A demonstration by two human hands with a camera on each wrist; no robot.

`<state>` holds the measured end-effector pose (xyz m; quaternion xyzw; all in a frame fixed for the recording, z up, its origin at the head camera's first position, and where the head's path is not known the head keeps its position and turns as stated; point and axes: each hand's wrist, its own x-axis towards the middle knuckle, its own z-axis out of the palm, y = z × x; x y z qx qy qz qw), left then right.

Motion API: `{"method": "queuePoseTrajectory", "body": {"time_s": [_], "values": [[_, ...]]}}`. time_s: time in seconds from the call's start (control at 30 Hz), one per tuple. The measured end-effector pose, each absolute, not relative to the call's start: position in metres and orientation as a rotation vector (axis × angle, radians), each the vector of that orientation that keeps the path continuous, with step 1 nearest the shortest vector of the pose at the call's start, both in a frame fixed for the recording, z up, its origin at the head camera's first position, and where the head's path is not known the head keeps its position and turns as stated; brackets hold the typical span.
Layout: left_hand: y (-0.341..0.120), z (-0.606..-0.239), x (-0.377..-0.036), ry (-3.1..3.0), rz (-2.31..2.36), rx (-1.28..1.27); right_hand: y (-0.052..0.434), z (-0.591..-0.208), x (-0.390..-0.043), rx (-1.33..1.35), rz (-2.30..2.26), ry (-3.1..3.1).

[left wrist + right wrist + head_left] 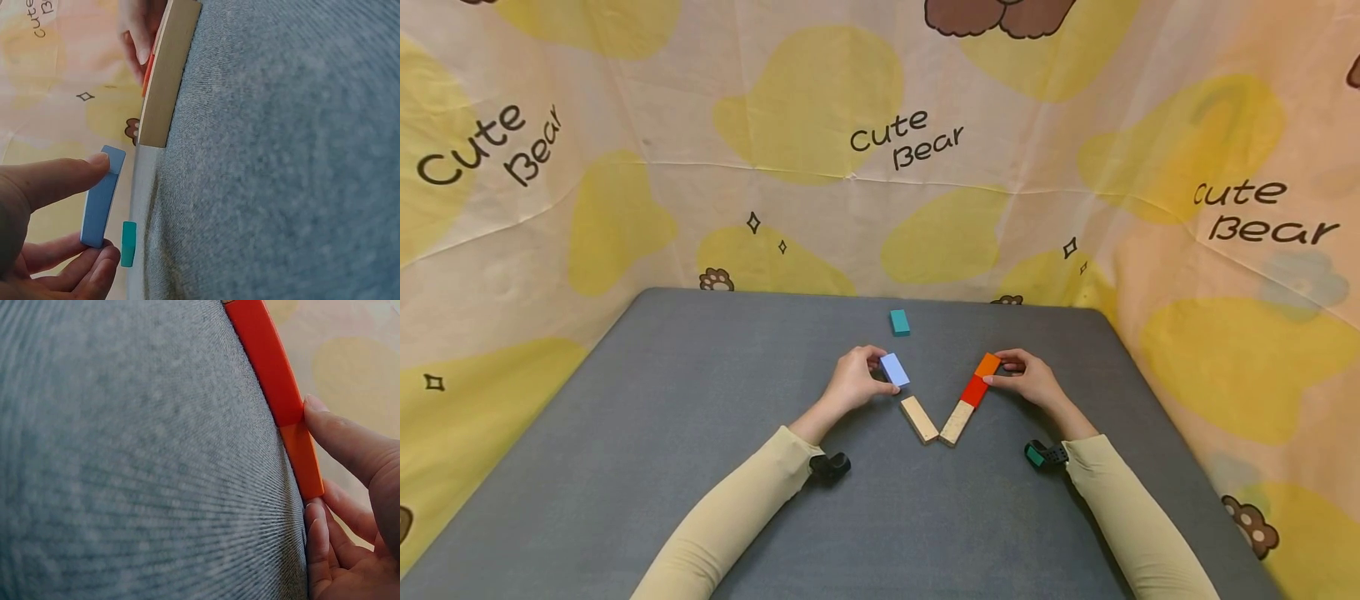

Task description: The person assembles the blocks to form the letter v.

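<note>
A light blue block (pixel 894 370) is pinched by its two ends between the thumb and fingers of my left hand (pixel 857 379). In the left wrist view the blue block (pixel 102 200) is held up off the grey table. Below it in the head view lies a plain wooden block (pixel 919 419), slanting down to the right. My right hand (pixel 1028 379) grips an orange block (pixel 988 365), fingers at its far end and thumb by its joint with a red block (pixel 265 365). Orange, red and a second wooden block (pixel 957 423) form a slanted line, meeting the first wooden block in a V.
A teal block (pixel 899 322) lies by itself toward the back of the grey table (pixel 700 375). Behind the table's far edge hangs a patterned cloth (pixel 820 108). Each wrist wears a dark band with a small camera.
</note>
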<state>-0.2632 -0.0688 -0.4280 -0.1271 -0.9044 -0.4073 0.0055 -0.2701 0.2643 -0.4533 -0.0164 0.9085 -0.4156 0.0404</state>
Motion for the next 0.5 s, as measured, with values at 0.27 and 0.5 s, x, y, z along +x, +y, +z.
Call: {"method": "queuePoseTrajectory", "body": {"time_s": [0.27,0.5], "values": [[-0.0681,-0.4298,-0.2627,-2.840,-1.264,-0.404,0.2642,-0.4535,-0.2712,-0.049,-1.259,2.788],[-0.0678,-0.4330,-0.2632,-2.847,-1.248,-0.406,0.2642,-0.4537,-0.2713,-0.043,-1.254,2.789]]}}
